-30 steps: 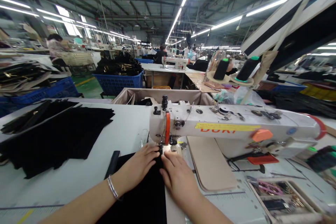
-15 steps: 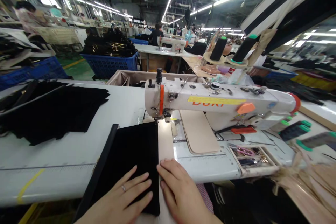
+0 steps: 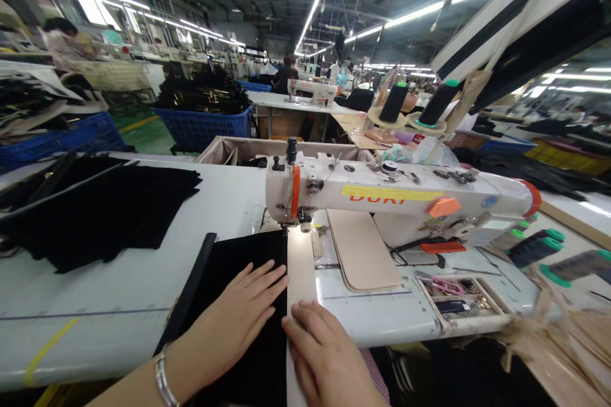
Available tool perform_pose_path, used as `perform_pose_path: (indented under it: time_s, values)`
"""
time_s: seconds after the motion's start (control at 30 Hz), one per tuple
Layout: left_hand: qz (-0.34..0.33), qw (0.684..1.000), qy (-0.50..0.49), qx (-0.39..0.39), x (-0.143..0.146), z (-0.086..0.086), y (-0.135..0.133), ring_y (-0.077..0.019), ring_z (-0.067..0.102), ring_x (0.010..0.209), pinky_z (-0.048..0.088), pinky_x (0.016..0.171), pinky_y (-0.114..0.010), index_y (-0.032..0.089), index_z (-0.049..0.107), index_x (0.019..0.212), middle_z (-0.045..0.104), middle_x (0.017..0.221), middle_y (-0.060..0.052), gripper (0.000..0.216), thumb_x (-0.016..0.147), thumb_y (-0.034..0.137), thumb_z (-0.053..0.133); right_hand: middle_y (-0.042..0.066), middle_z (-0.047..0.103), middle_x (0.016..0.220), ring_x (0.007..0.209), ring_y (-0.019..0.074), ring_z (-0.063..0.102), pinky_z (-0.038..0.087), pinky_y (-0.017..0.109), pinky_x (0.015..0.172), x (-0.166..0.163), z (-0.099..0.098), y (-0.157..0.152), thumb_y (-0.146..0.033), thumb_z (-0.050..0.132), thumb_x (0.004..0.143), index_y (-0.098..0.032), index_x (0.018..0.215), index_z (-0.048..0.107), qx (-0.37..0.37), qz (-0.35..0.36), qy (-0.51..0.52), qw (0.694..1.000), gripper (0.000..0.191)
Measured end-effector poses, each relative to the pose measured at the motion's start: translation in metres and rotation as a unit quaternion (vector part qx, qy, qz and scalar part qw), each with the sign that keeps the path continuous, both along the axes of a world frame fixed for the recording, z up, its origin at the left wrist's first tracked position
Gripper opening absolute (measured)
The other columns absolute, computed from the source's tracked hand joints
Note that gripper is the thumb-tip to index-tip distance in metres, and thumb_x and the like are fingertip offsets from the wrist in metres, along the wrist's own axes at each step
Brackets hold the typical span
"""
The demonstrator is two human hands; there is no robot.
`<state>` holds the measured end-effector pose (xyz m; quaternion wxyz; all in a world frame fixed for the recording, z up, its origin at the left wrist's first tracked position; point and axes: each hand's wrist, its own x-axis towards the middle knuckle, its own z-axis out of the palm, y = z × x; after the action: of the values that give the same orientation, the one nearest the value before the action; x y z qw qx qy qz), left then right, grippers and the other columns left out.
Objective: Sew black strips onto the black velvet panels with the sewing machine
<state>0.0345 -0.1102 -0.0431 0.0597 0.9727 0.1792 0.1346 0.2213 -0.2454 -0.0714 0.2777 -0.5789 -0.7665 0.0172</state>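
A black fabric piece (image 3: 229, 261) lies on the sewing machine table, its right edge along a beige strip (image 3: 300, 270). Both run up to the presser foot (image 3: 286, 229) of the white sewing machine (image 3: 382, 187). My left hand (image 3: 251, 299) rests flat on the black fabric with fingers stretched, a ring and a bracelet showing. Just below and to the right, my right hand (image 3: 324, 350) has its fingers together and curled on the beige strip, at the seam with the black fabric. Its thumb is partly hidden.
Cut black pieces (image 3: 105, 203) lie at left on the table. Right of the needle are a beige panel (image 3: 363, 248) and a small tool tray (image 3: 461, 302). Thread cones (image 3: 537, 241) stand further right. Behind are a blue crate (image 3: 205, 124) and another machine (image 3: 312, 92).
My left hand has slid forward along the black fabric, nearer the presser foot, baring the wrist and bracelet. My right hand stays by the seam. The view has tilted up slightly.
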Motion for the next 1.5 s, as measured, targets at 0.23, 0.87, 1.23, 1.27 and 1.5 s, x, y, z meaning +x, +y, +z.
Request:
perform_pose_path:
  time_s: [0.23, 0.87, 1.23, 1.27, 1.5]
  values:
    - [-0.003, 1.000, 0.006, -0.003, 0.016, -0.016, 0.026, -0.0208, 0.042, 0.141, 0.030, 0.120, -0.050, 0.030, 0.040, 0.147, 0.051, 0.148, -0.002, 0.054, 0.096, 0.016, 0.050, 0.010, 0.066, 0.124, 0.115, 0.0267, 0.062, 0.056, 0.043, 0.097, 0.005, -0.010, 0.013, -0.004, 0.048, 0.083, -0.017, 0.127, 0.061, 0.058, -0.005, -0.034, 0.998, 0.049]
    - [-0.011, 0.999, -0.009, 0.049, 0.025, 0.003, 0.039, -0.0240, 0.054, 0.130, 0.045, 0.112, -0.047, 0.023, 0.058, 0.133, 0.062, 0.135, -0.008, 0.039, 0.095, 0.015, 0.051, 0.007, 0.070, 0.119, 0.106, 0.0241, 0.067, 0.061, 0.034, 0.087, 0.026, -0.041, 0.050, -0.018, 0.056, 0.088, -0.020, 0.129, 0.060, 0.149, -0.017, -0.109, 0.983, 0.041]
    - [-0.118, 0.989, -0.088, -0.030, -0.017, -0.028, -0.005, -0.0128, 0.055, 0.129, 0.036, 0.119, -0.035, 0.022, 0.064, 0.118, 0.069, 0.124, -0.003, 0.031, 0.094, 0.007, 0.051, 0.006, 0.071, 0.115, 0.104, 0.0194, 0.065, 0.057, 0.033, 0.091, 0.018, -0.002, 0.009, -0.024, 0.045, 0.101, -0.021, 0.127, 0.061, 0.055, 0.043, 0.028, 0.997, 0.030]
    - [-0.122, 0.987, -0.096, -0.030, -0.017, -0.030, -0.005, -0.0128, 0.055, 0.129, 0.035, 0.119, -0.035, 0.022, 0.063, 0.118, 0.070, 0.123, -0.003, 0.031, 0.094, 0.006, 0.050, 0.006, 0.070, 0.115, 0.105, 0.0196, 0.064, 0.056, 0.034, 0.091, 0.019, 0.002, 0.009, -0.024, 0.044, 0.101, -0.021, 0.127, 0.060, 0.048, 0.047, 0.031, 0.997, 0.031]
    - [-0.155, 0.985, -0.073, -0.033, -0.019, -0.025, 0.001, -0.0158, 0.051, 0.133, 0.032, 0.120, -0.042, 0.023, 0.062, 0.120, 0.067, 0.129, -0.004, 0.042, 0.088, 0.000, 0.048, 0.002, 0.074, 0.107, 0.096, 0.0166, 0.067, 0.057, 0.028, 0.087, 0.020, -0.003, 0.014, -0.026, 0.049, 0.100, -0.023, 0.115, 0.066, 0.105, 0.047, -0.025, 0.993, 0.023]
